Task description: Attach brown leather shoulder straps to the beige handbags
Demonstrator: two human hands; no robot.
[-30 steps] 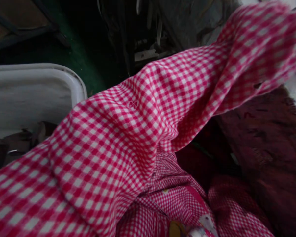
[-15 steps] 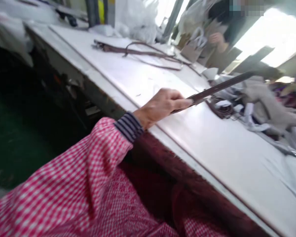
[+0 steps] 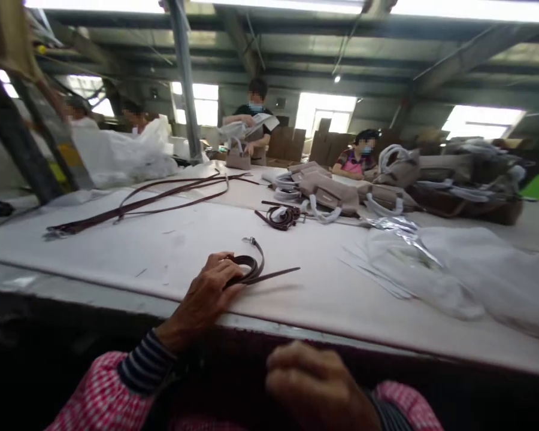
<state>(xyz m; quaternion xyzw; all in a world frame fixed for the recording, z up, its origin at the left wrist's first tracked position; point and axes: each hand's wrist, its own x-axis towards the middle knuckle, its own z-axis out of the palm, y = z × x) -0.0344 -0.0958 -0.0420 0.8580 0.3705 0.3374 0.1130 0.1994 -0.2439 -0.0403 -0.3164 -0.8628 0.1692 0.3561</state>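
On the table: strap (coiled, brown).

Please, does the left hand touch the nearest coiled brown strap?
Touching. In the head view, the left hand holds the left side of the nearest coiled brown strap, with no gap between them.

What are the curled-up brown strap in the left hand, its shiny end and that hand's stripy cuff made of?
Brown strap: maybe leather or imitation leather, smooth-looking; it bends into loops. Shiny end: probably metal, polished; it glints silvery. Stripy cuff: likely knitted fabric, matt; it fits closely.
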